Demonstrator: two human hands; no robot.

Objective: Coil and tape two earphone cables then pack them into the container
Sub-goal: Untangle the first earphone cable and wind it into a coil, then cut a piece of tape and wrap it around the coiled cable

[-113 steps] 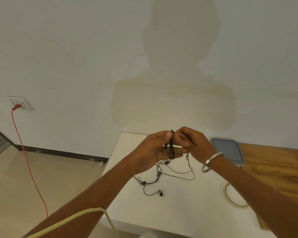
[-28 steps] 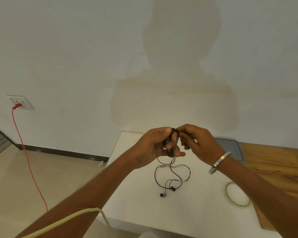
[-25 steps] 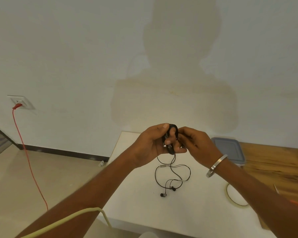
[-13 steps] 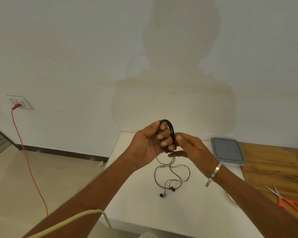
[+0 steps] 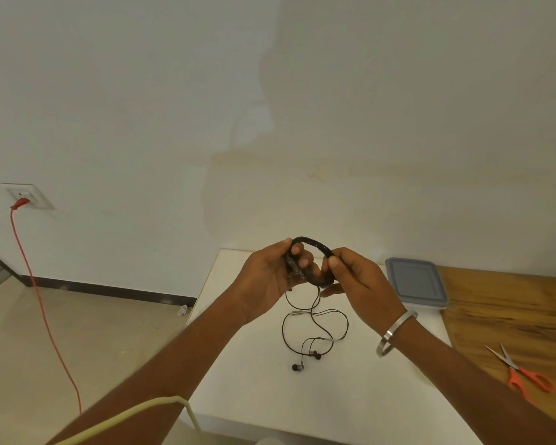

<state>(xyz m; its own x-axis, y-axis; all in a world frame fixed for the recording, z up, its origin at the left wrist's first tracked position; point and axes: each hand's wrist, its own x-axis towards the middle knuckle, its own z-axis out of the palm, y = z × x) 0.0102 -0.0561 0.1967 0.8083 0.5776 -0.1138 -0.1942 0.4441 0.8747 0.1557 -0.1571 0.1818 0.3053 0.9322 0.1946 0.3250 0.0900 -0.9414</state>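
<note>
Left hand (image 5: 267, 281): pinches one side of the black coiled earphone cable (image 5: 313, 245), above the worktop, probably to keep the loops gathered.
Right hand (image 5: 357, 277): grips the coil's other side.
White worktop (image 5: 254, 380): carries the rest.
Grey lidded container (image 5: 414, 282): right of the coil, shut.
Loose black earphone (image 5: 315, 329): below the coil, uncoiled.
</note>
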